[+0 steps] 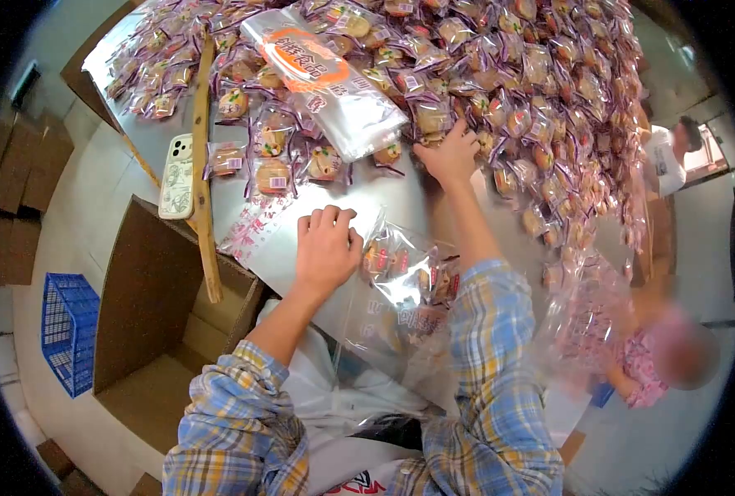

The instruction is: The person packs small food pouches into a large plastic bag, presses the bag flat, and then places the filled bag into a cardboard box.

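Note:
My left hand (328,250) is over the metal tabletop with its fingers curled down, beside the left edge of a clear plastic bag (396,318). Whatever its fingertips may pinch is hidden. Several small wrapped pastries (399,262) lie inside that bag, in front of my body. My right hand (450,155) reaches to the near edge of the big pile, thumb and fingers apart, close by a wrapped pastry (430,118). A flat stack of printed clear bags (326,83) rests on the pastries to the left of my right hand.
The pile of wrapped pastries (541,91) covers the far and right table. At left are a wooden strip (204,165), a phone (176,178), an open cardboard box (148,289) and a blue crate (70,331). Another person (653,364) is at the right, near clear packaging (587,310).

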